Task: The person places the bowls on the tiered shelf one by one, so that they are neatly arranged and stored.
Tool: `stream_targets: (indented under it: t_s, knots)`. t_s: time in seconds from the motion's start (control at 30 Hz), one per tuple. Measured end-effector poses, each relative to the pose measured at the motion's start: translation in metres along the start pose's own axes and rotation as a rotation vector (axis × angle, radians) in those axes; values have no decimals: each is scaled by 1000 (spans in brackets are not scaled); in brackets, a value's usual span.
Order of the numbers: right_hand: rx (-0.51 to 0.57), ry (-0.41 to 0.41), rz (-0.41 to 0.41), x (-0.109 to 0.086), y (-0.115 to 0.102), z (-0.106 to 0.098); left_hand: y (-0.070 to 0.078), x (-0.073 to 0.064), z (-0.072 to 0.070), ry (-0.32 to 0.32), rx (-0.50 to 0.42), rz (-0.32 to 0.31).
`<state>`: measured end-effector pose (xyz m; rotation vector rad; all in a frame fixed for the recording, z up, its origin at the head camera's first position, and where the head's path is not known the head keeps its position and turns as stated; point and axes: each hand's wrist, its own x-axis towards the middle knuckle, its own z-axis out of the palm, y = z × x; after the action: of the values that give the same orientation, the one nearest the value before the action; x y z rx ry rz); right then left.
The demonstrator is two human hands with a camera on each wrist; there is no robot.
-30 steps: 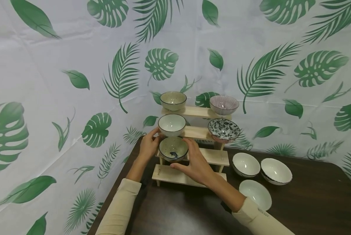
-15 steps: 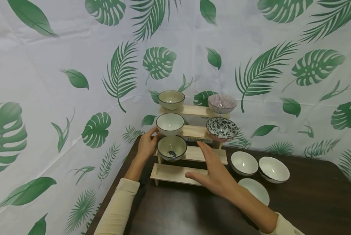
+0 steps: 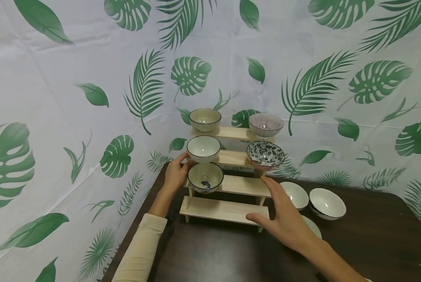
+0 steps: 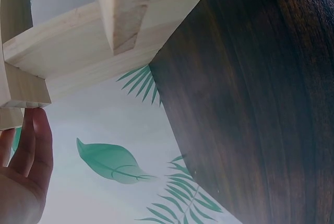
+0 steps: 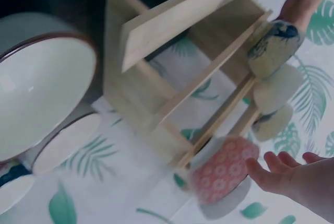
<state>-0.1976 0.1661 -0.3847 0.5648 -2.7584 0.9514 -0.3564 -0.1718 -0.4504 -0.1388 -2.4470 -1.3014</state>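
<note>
In the head view a stepped wooden rack (image 3: 228,209) stands on the dark table. An olive bowl with a blue mark (image 3: 205,178) sits on its second shelf from the bottom, at the left. My left hand (image 3: 175,174) is beside the rack's left side, next to this bowl; in the left wrist view its straight fingers (image 4: 43,145) touch the end of a wooden board. My right hand (image 3: 284,217) hovers at the rack's lower right, thumb and fingers spread, holding nothing. Behind it a white bowl (image 3: 295,195) and a pale bowl (image 3: 312,227) are partly hidden.
Higher shelves carry a white bowl (image 3: 203,149), another olive bowl (image 3: 205,120), a black-and-white patterned bowl (image 3: 265,154) and a pinkish striped bowl (image 3: 266,124). Another white bowl (image 3: 328,203) lies on the table (image 3: 379,235) at the right. A leaf-printed cloth (image 3: 252,94) hangs behind.
My right hand has released the olive bowl with the blue mark and moved right, away from it. The bowl stays on its shelf. My left hand has hardly moved.
</note>
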Motion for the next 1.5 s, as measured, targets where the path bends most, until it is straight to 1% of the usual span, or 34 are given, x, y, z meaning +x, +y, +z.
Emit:
stream_targets:
  t_s: [0.13, 0.37, 0.67, 0.73, 0.87, 0.93, 1.0, 1.07, 1.23, 1.5]
  knots:
    - [-5, 12, 29, -6, 10, -9, 1, 1, -1, -1, -1, -3]
    - [-38, 35, 86, -14, 29, -21, 1, 0, -2, -24, -11, -12]
    - [-85, 70, 136, -16, 64, -30, 1, 0, -1, 6, -10, 7]
    - [-101, 97, 128, -16, 73, -30, 0, 0, 0, 15, -7, 10]
    - [-144, 182, 67, -18, 92, -28, 1, -1, 0, 14, 4, 8]
    - [-161, 217, 42, -19, 101, -28, 2, -1, -1, 6, 5, -3]
    - [-170, 232, 38, -20, 109, -28, 4, -1, -2, 0, 6, -7]
    - [-170, 227, 53, -20, 116, -29, 4, -1, -2, -2, 3, -8]
    - [-172, 204, 120, -21, 135, -36, 3, 0, -2, -2, -7, -5]
    - [-205, 233, 179, -27, 169, -39, 2, 0, -1, -1, 5, -4]
